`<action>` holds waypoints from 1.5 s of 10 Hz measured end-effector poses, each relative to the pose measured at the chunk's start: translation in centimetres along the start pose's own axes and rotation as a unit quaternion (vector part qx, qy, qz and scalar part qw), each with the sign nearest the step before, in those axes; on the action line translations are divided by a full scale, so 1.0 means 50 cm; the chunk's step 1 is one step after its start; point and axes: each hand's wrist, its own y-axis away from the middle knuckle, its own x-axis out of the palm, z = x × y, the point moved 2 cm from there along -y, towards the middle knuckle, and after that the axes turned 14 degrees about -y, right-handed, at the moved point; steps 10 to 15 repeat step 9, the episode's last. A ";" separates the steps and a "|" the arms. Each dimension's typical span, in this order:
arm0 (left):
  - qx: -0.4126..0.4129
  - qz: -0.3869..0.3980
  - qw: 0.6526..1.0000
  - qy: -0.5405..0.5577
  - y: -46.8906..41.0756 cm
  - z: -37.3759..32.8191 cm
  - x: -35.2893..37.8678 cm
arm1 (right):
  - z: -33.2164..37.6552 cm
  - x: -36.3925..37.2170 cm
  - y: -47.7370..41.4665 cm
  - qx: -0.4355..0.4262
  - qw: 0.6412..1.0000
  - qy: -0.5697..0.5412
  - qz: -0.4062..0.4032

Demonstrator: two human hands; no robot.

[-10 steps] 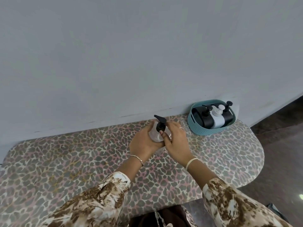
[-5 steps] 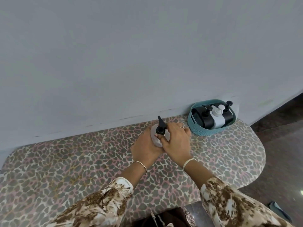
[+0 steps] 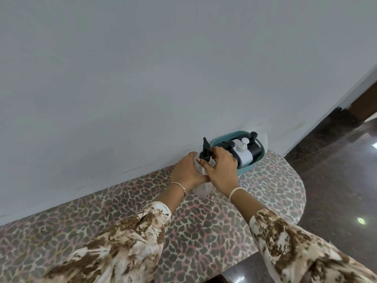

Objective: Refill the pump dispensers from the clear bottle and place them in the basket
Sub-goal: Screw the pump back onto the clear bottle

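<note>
A clear bottle (image 3: 202, 188) stands on the leopard-print counter (image 3: 214, 227), mostly hidden by my hands. My left hand (image 3: 186, 172) wraps around its body. My right hand (image 3: 223, 166) grips the black pump head (image 3: 205, 153) on its neck, nozzle pointing up and away. Just behind my right hand, a teal basket (image 3: 259, 159) sits against the wall and holds a white pump dispenser (image 3: 243, 152) between two black ones (image 3: 255, 149).
A grey wall (image 3: 163, 68) rises directly behind the counter. The counter's rounded end (image 3: 299, 193) lies to the right, with dark polished floor (image 3: 336, 190) beyond it. Patterned sleeves cover both forearms.
The pump nozzle has turned from pointing left to pointing up and away. My right hand has shifted around the pump collar; the view has come closer to the bottle.
</note>
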 end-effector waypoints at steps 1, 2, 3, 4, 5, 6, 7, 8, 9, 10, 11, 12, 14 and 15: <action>0.002 0.002 1.000 0.000 -0.045 -0.007 0.016 | -0.021 -0.010 -0.034 0.004 1.000 -0.012 0.008; -0.008 0.002 1.000 0.006 -0.072 -0.006 0.027 | -0.030 -0.008 -0.054 0.003 1.000 -0.004 0.013; -0.015 0.008 1.000 -0.002 -0.083 -0.002 0.033 | -0.036 -0.002 -0.060 0.004 1.000 -0.001 0.016; -0.015 0.008 1.000 -0.005 -0.093 0.002 0.041 | -0.043 0.002 -0.062 0.000 1.000 0.001 0.009; -0.021 0.015 1.000 -0.008 -0.100 0.007 0.045 | -0.043 0.002 -0.060 0.001 1.000 -0.005 0.005; -0.005 0.018 1.000 -0.005 -0.095 0.005 0.042 | -0.043 0.005 -0.057 -0.007 1.000 -0.002 0.003; -0.009 0.036 0.999 -0.001 -0.075 -0.001 0.032 | -0.040 0.004 -0.049 0.002 1.000 -0.015 0.005; -0.006 0.033 0.999 0.004 -0.067 0.011 0.025 | -0.038 0.003 -0.043 0.015 0.998 -0.069 0.007; 0.011 0.021 1.000 -0.008 -0.043 0.012 -0.005 | -0.006 -0.014 -0.043 0.003 0.996 -0.089 -0.020; 0.011 0.021 1.000 -0.008 -0.043 0.012 -0.005 | -0.006 -0.014 -0.043 0.003 0.996 -0.089 -0.020; 0.011 0.021 1.000 -0.008 -0.043 0.012 -0.005 | -0.006 -0.014 -0.043 0.003 0.996 -0.089 -0.020; 0.011 0.021 1.000 -0.008 -0.043 0.012 -0.005 | -0.006 -0.014 -0.043 0.003 0.996 -0.089 -0.020; 0.011 0.021 1.000 -0.008 -0.043 0.012 -0.005 | -0.006 -0.014 -0.043 0.003 0.996 -0.089 -0.020; 0.011 0.021 1.000 -0.008 -0.043 0.012 -0.005 | -0.006 -0.014 -0.043 0.003 0.996 -0.089 -0.020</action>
